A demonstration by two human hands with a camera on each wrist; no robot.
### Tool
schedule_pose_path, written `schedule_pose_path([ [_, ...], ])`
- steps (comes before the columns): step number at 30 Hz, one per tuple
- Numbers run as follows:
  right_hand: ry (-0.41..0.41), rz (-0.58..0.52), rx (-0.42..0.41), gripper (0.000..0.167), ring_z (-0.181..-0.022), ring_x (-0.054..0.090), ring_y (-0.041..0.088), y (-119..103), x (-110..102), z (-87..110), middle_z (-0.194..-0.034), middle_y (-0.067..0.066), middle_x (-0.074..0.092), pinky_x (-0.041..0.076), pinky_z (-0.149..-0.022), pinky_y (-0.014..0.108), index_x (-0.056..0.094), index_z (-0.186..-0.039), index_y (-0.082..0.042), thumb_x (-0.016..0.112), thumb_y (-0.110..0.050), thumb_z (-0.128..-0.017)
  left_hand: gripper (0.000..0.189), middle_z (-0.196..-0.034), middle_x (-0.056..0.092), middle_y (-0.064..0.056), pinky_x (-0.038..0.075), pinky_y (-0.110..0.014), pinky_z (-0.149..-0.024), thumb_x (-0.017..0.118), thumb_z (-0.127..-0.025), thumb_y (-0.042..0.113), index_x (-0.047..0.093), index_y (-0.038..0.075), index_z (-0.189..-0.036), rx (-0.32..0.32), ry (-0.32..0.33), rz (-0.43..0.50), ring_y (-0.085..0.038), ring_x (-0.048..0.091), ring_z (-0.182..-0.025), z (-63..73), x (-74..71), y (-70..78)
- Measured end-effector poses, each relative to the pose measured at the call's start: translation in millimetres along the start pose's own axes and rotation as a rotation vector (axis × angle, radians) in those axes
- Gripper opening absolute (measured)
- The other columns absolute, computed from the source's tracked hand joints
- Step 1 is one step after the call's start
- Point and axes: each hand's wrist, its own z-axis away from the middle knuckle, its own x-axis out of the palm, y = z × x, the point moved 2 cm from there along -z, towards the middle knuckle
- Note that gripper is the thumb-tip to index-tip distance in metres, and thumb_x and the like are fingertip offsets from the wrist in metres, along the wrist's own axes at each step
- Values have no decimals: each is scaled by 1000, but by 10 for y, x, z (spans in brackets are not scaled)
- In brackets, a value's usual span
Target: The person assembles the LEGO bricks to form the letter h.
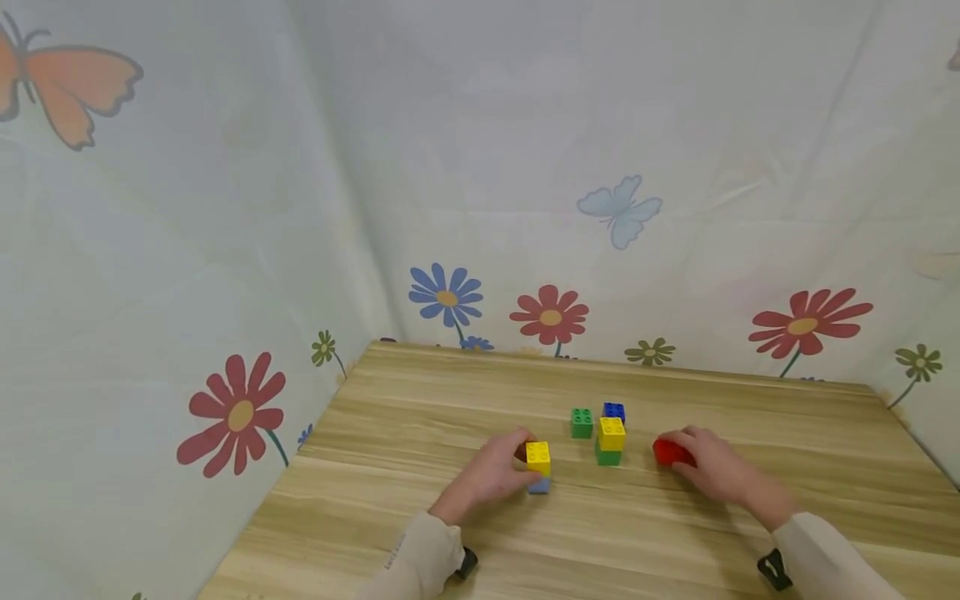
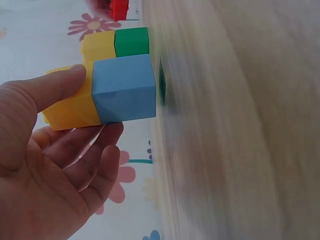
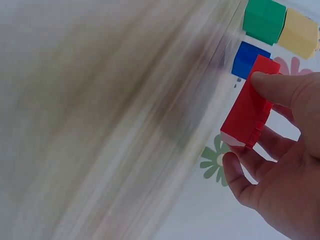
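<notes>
My left hand (image 1: 501, 467) grips a yellow toy brick (image 1: 537, 457) joined on top of a light blue brick (image 2: 125, 87). In the left wrist view the thumb presses one side of the yellow brick, with fingers behind it. My right hand (image 1: 708, 462) pinches a red brick (image 3: 250, 105) between thumb and fingers, at the right. Between the hands stands a yellow brick (image 1: 611, 432) stacked on a green brick (image 1: 609, 457). Behind that stack is a dark blue brick (image 1: 614, 411), partly hidden. To its left sits a separate green brick (image 1: 581, 422).
The wooden table (image 1: 375, 433) reaches back to a pale cloth wall (image 1: 495, 167) printed with flowers and butterflies. Dark straps (image 1: 774, 570) show at both wrists, beside light sleeves (image 1: 423, 550).
</notes>
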Motion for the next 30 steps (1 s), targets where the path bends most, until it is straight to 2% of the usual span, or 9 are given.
schedule_pose_path([
  [14, -16, 4, -60, 39, -90, 54, 21, -227, -23, 109, -106, 5, 60, 49, -77, 43, 62, -120, -9, 73, -16, -83, 30, -93, 59, 16, 48, -25, -78, 75, -82, 23, 57, 22, -107, -27, -61, -13, -5, 54, -84, -52, 154, 129],
  [21, -10, 24, -78, 39, -91, 54, 20, -344, -5, 129, -107, 3, 60, 50, -78, 40, 63, -121, -12, 72, -19, -84, 29, -92, 58, 14, 47, -24, -75, 75, -82, 22, 57, 21, -105, -7, -79, -17, -5, 54, -83, -89, 221, 151],
  [30, -25, 8, -95, 39, -96, 54, 22, -540, -8, 133, -110, 3, 60, 49, -80, 42, 63, -123, -16, 71, -19, -85, 29, -92, 58, 16, 47, -23, -77, 76, -82, 22, 57, 22, -104, -3, -83, -9, -3, 54, -83, -114, 264, 172],
])
